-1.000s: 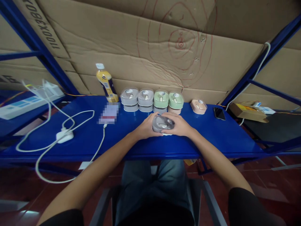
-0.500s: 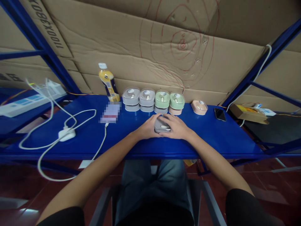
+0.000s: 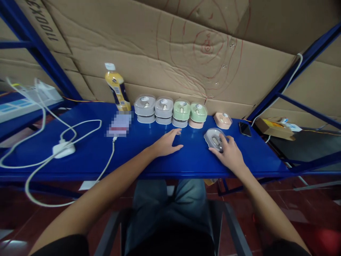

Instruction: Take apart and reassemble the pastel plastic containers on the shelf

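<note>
My right hand grips a small grey lidded box with a clear top, right of the middle of the blue table. The box tips slightly, and its underside is hidden. My left hand is off the box, fingers apart and nothing in them, over the table's middle. Behind it are similar boxes in stacks of two: grey ones on the left, green-topped ones on the right. A single pink box sits just beyond the held one.
A yellow drink bottle stands by the cardboard wall. In front of it lies a blurred-out flat item with a cable. A white charger with looped cable is at left, a phone at right.
The grey box has moved right in my right hand, toward the pink box. My left hand has let go of it and opened. The view has shifted slightly.
</note>
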`<state>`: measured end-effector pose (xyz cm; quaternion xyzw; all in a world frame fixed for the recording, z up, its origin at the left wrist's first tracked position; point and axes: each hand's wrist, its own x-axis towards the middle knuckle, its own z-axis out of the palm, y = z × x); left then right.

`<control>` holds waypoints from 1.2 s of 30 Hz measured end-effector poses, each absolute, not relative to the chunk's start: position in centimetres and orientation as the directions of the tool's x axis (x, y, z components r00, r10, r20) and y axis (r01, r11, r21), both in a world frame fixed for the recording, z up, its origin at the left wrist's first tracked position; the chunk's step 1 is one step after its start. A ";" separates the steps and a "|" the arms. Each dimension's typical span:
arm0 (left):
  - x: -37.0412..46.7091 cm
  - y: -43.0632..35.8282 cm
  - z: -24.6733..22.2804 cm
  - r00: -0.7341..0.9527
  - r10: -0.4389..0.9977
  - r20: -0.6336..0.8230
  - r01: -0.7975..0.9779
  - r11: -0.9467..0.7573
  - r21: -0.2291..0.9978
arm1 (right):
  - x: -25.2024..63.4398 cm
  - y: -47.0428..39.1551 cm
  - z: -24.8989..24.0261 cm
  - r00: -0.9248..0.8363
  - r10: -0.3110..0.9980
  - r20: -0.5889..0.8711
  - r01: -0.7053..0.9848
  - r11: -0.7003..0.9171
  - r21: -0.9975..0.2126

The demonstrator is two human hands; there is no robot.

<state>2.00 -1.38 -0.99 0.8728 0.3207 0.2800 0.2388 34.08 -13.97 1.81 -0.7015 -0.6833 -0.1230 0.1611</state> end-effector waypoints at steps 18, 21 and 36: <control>2.0 -1.7 -0.3 0.643 0.701 0.309 0.423 -0.661 0.620 | 32.1 -0.5 5.7 -0.065 0.812 0.580 0.994 0.107 -0.038; 2.1 -1.7 -0.3 0.649 0.698 0.302 0.430 -0.664 0.611 | 30.3 1.1 5.8 -0.201 0.833 0.515 0.979 0.196 0.065; 2.1 -1.4 -0.7 0.629 0.694 0.351 0.386 -0.671 0.634 | 31.4 0.9 4.1 -0.206 0.754 0.623 0.975 0.212 0.067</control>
